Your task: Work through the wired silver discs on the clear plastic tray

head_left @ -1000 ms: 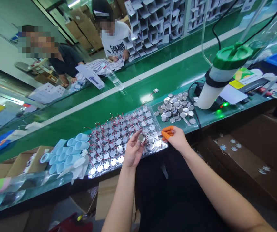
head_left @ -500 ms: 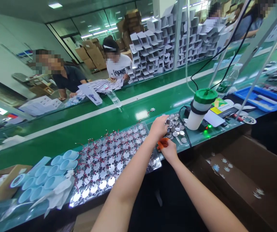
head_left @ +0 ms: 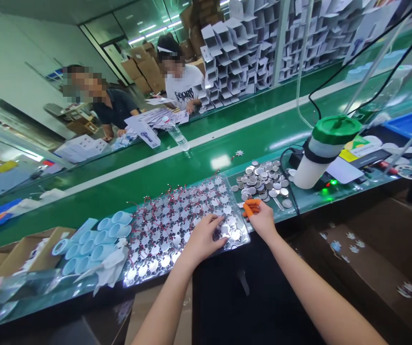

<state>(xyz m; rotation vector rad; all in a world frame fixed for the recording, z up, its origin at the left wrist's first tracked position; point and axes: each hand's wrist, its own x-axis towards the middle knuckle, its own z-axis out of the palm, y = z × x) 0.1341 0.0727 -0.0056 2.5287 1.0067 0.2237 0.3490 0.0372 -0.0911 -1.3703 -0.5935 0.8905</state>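
Observation:
My left hand [head_left: 204, 237] is over the near right corner of a clear tray [head_left: 244, 238], thumb and fingers apart, touching or just above its round pieces. Rows of silvery, notched-edge round parts [head_left: 165, 261], many with red wires, fill the tray. My right hand [head_left: 261, 219] is closed beside the tray's right edge, its fingers curled in orange finger covers [head_left: 252, 206]. A small pale tip shows at those fingers; what they hold, if anything, I cannot make out. Just beyond lies a heap of round metal discs [head_left: 263, 177].
A white bottle with a green lid [head_left: 313, 158] stands right of the discs, near black cables. Light blue cups [head_left: 90, 244] and a cardboard box [head_left: 47, 249] are left. One wired part [head_left: 239, 153] lies on the green belt [head_left: 270, 120]. Two people work across it.
My left hand has moved from the disc heap left and toward me, over the tray. My right hand stays near the tray edge, closed. The view has shifted somewhat.

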